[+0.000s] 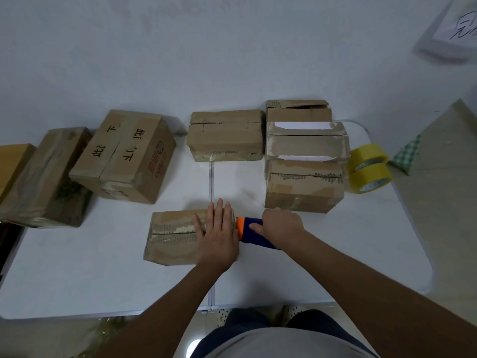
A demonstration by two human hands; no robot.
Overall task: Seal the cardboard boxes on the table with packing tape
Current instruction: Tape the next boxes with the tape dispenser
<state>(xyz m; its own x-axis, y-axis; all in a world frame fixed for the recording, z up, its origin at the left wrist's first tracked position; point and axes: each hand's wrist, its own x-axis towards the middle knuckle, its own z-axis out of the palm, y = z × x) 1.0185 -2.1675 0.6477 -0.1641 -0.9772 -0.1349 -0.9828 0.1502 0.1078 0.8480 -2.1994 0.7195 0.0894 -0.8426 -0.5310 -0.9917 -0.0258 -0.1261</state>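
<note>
A small worn cardboard box (171, 237) lies near the front middle of the white table (77, 275). My left hand (218, 235) rests flat on its right end, fingers spread. At the box's right edge my right hand (281, 227) grips a blue tape dispenser with an orange tip (251, 232), which touches the box's right end. Two yellow rolls of packing tape (369, 167) are stacked at the right side of the table. More boxes stand behind: one at the back middle (225, 136), several stacked at the right (304, 161).
A large box with printed characters (126, 156) and a tape-wrapped box (44, 177) stand at the left. A green checked item (406, 156) lies off the table's right edge. A white wall plate with a paper note (449, 29) hangs top right. My knees show below the table's front edge.
</note>
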